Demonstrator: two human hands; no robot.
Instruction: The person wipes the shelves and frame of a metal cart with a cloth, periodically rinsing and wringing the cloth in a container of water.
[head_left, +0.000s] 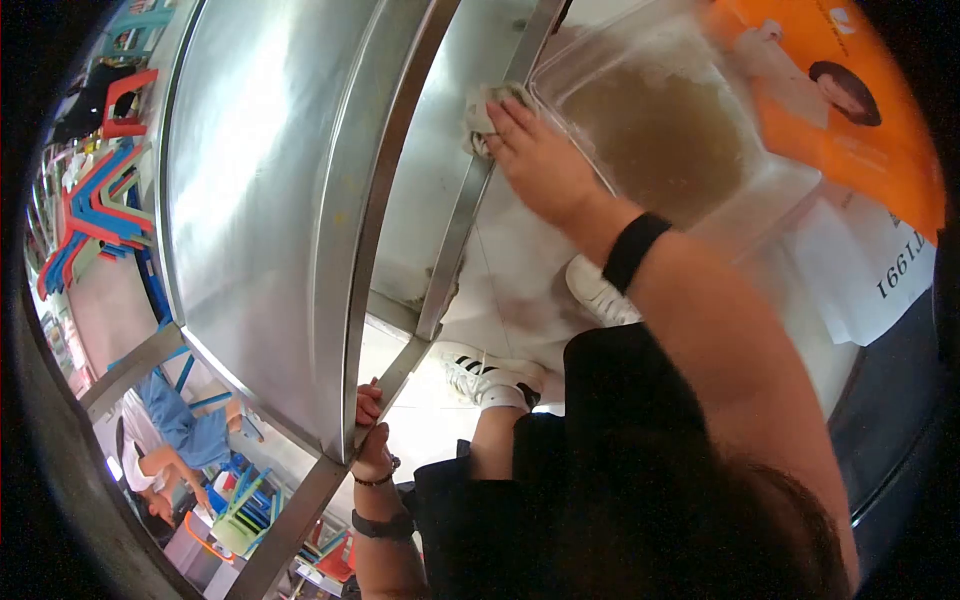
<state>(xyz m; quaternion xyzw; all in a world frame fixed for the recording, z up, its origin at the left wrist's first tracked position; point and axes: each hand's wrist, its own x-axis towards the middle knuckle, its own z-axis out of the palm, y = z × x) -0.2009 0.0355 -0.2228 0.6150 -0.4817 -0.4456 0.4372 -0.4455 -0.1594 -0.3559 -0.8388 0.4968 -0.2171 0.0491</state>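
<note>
My right hand (548,172) presses a crumpled greyish cloth (478,118) against the edge rail of the lower metal shelf (462,215). Its fingers lie over the cloth and hold it to the rail. My left hand (372,440) is closed around the metal leg (398,375) of the steel table, near the corner of the tabletop (265,170). Part of its fingers is hidden behind the metal. Close beside my right hand stands a clear plastic tub (650,140) with cloudy brownish liquid in it.
An orange printed sheet or bag (850,110) and a white one with printed figures (850,270) lie beyond the tub. My white shoes (490,375) rest on the tiled floor. Stacked coloured stools (100,220) and a seated person (175,440) are at the left.
</note>
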